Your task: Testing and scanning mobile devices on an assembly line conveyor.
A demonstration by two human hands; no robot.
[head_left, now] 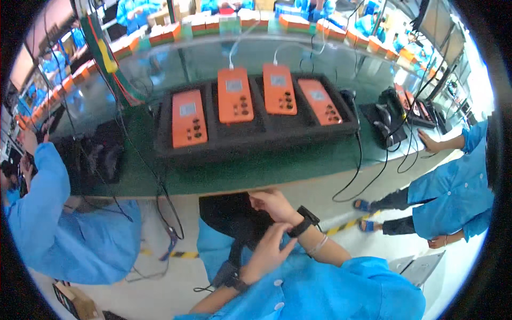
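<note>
On right wrist (291, 215), seemingly black band (302, 228)

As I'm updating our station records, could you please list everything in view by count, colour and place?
workbench: one, green, across the middle
foam tray: one, black, on the workbench
smartphones: four, orange, in the foam tray
white cables: two, white, at the middle smartphones' far ends
dark cables: several, black, on and hanging off the workbench
co-workers: one left, one right, blue smocks; more in the blurred background
sandals: two, blue, on the right co-worker
floor tape: visible stretches, black and yellow, below the workbench
wristbands: two, black, on the person's wrists
left hand: one, bare, fingers by the right wristband
right hand: one, bare, near the workbench edge
</note>
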